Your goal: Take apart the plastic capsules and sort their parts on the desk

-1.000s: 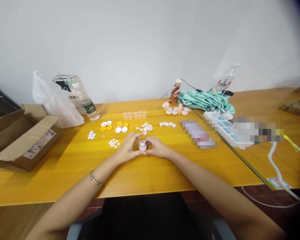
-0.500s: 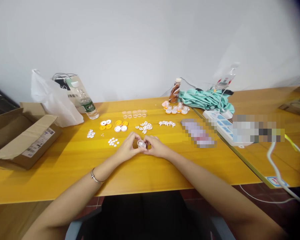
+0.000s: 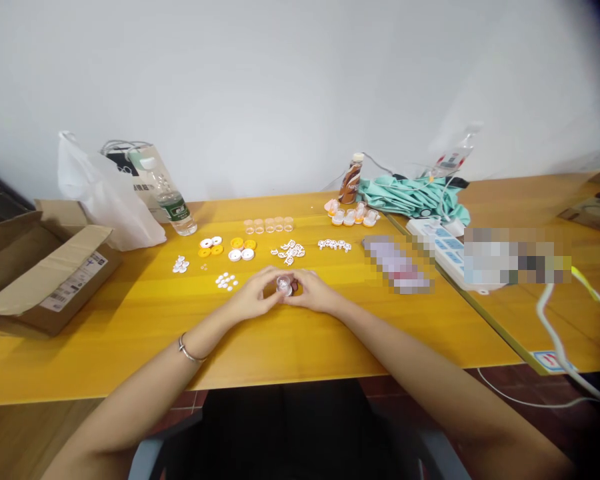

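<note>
Between my two hands is a small clear plastic cup (image 3: 284,285), its round rim facing up toward me. My left hand (image 3: 256,295) grips it from the left with thumb and fingers. From the other side my right hand (image 3: 312,291) closes on the same cup, and the fingertips of both hands nearly meet. Just beyond lie white openwork plastic pieces (image 3: 291,252). Small white discs (image 3: 226,281) are scattered left of my left hand. Yellow and white round caps (image 3: 243,249) sit behind them, and a row of clear cups (image 3: 269,226) stands farther back.
An open cardboard box (image 3: 55,280), a white plastic bag (image 3: 107,193) and a water bottle (image 3: 173,203) stand at the left. At the back right are a brown drink bottle (image 3: 351,180), orange-and-clear assembled pieces (image 3: 350,217) and green cloth (image 3: 413,197). A power strip (image 3: 445,250) lies farther right.
The cup has turned slightly between my fingers, and both hands have shifted a little. The loose parts on the table stay where they were.
</note>
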### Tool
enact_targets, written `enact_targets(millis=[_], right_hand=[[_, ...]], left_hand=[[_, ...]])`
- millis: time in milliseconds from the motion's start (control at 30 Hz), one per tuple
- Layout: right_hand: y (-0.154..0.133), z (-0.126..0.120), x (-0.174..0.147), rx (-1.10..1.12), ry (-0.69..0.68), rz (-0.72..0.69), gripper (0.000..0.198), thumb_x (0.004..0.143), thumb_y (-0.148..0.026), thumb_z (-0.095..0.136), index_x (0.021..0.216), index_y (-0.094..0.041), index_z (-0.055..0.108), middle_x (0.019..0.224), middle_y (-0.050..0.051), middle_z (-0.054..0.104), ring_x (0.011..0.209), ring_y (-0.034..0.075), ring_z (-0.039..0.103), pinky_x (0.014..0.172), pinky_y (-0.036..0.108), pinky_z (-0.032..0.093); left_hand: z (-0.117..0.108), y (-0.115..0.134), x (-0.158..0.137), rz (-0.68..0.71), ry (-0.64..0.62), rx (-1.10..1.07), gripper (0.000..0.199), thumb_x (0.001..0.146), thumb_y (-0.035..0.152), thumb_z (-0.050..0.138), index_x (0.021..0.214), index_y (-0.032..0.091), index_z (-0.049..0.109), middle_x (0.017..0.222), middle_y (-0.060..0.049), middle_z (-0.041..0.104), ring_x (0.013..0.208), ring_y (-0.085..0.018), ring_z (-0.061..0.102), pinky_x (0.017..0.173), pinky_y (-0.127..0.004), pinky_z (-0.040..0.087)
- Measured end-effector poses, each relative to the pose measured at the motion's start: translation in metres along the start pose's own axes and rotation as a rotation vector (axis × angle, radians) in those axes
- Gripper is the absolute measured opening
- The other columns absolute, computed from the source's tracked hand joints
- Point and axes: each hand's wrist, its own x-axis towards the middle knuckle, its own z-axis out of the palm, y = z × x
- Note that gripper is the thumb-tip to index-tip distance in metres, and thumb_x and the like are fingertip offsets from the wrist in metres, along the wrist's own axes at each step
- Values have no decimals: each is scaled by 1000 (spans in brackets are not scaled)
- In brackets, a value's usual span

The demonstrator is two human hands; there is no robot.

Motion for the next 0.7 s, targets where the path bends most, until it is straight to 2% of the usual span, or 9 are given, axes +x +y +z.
enact_targets(millis=[67, 100, 167, 300, 467, 567, 700], right_hand=[[0, 0, 0, -11, -1, 9, 29, 67, -41, 68, 77, -18, 52, 73, -1, 57, 66, 13, 50, 64, 25, 35], [0, 0, 0, -16, -3, 19, 30, 66, -41, 69, 75, -18, 52, 72, -1, 57, 66, 13, 50, 64, 25, 35], [0, 0, 0, -20, -10, 27, 30, 66, -40, 70, 75, -18, 52, 71, -2, 57, 66, 13, 50, 64, 25, 35], [0, 0, 0, -11, -14, 2, 31, 69, -42, 67, 83, -18, 55, 74, -1, 58, 66, 13, 50, 63, 25, 35], [1, -1, 1, 5, -16, 18, 33, 66, -44, 70, 79, -18, 53, 72, -1, 57, 64, 12, 49, 61, 24, 35], [0, -3, 0, 36, -36, 38, 40, 61, -47, 73, 79, -18, 52, 70, -3, 54, 62, 11, 47, 58, 23, 34], [0, -5, -2, 135, -52, 96, 64, 50, -50, 78, 98, -18, 51, 70, -4, 51, 61, 11, 45, 56, 22, 35]], left_hand=[[0, -3, 0, -59, 93, 54, 39, 78, 36, 61, 112, 20, 53, 96, -7, 56, 91, -20, 54, 84, -36, 45], [1, -4, 0, -73, 122, 69, 45, 74, 38, 65, 112, 20, 52, 97, -7, 55, 92, -20, 53, 83, -36, 45], [1, -6, 0, -66, 93, 44, 50, 73, 38, 66, 116, 20, 49, 106, -8, 54, 98, -21, 52, 86, -36, 44], [4, -8, 0, -75, 12, -57, 33, 82, 33, 56, 113, 20, 52, 105, -7, 59, 95, -19, 56, 85, -33, 45], [1, -10, 1, -88, 84, -92, 37, 81, 33, 57, 115, 21, 52, 107, -8, 59, 98, -20, 56, 90, -36, 44], [-2, -9, 1, -78, 130, -125, 38, 84, 32, 53, 121, 22, 49, 110, -9, 55, 102, -20, 53, 90, -37, 45], [-2, -5, 1, -94, 187, -182, 40, 87, 31, 49, 126, 24, 45, 112, -9, 51, 106, -20, 51, 91, -37, 46]])
